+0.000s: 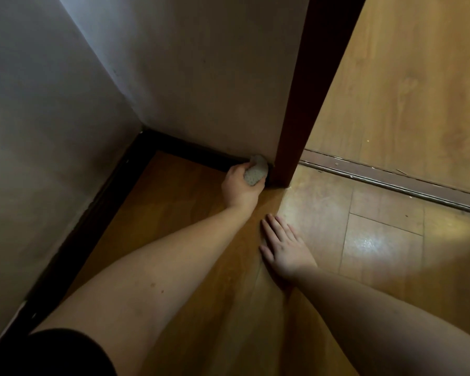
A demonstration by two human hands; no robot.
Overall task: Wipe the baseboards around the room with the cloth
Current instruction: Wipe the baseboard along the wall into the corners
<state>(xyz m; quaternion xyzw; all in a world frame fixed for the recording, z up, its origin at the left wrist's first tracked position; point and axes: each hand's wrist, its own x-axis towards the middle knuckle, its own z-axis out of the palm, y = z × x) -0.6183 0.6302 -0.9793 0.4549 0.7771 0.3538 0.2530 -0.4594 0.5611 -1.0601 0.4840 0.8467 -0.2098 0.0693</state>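
Gripping a balled grey cloth (pixel 256 172), the left hand (pixel 240 188) presses it to the dark baseboard (pixel 198 153) just beside the red-brown door frame (pixel 291 147). Right hand (pixel 285 246) lies flat, fingers spread, holding nothing, on the wooden floor (pixel 174 213). Threshold strip (pixel 391 177) beyond.

The cloth (pixel 256 172) is pale grey with dark speckles. The baseboard (pixel 190 153) is black, the door frame (pixel 291 131) reddish brown, the floor (pixel 364 226) honey-coloured woodgrain.
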